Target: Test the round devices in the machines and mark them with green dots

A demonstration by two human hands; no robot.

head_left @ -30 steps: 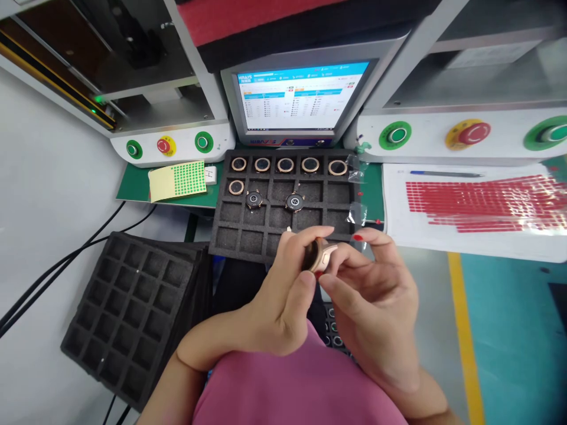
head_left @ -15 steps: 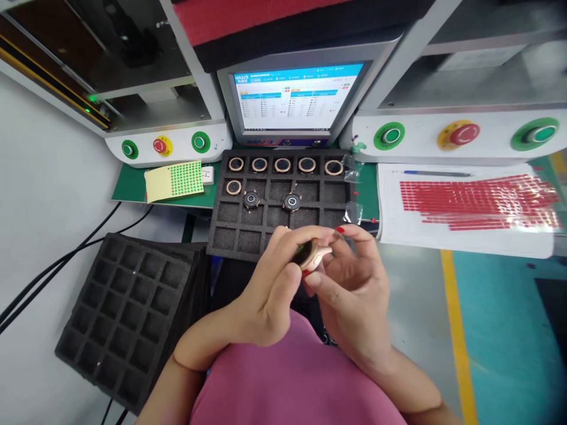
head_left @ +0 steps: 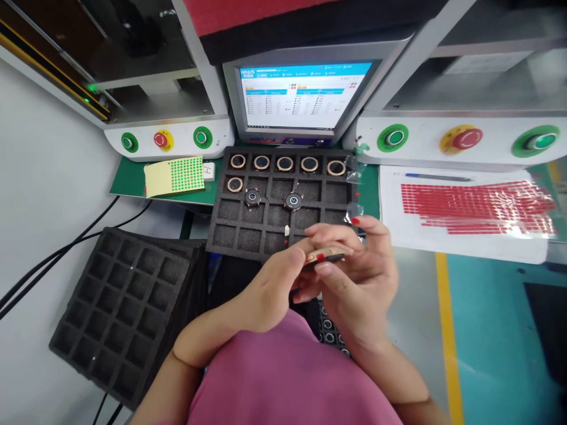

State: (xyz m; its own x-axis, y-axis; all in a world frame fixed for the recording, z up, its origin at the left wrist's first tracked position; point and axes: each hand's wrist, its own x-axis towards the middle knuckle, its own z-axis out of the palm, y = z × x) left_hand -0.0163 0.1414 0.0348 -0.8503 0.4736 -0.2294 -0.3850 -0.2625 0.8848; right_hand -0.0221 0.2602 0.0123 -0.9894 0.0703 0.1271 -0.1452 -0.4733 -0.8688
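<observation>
Watch case (head_left: 333,258), one, gold-toned, red strip (head_left: 321,258) on its edge — held between left hand (head_left: 270,289) and right hand (head_left: 365,298). Black foam tray (head_left: 224,235), beyond the hands: six round watches (head_left: 284,164) face-up, five in the far row; two watches (head_left: 293,201) back-up. Far centre: lit monitor (head_left: 305,106). Right: red stickers (head_left: 473,206), pen (head_left: 438,177). Left: green-dot sheet (head_left: 175,176) — near left, stacked foam trays (head_left: 117,313).

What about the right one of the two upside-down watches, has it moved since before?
No. The watch lies over the same dividers of the black tray as before, neither left nor right.
</observation>
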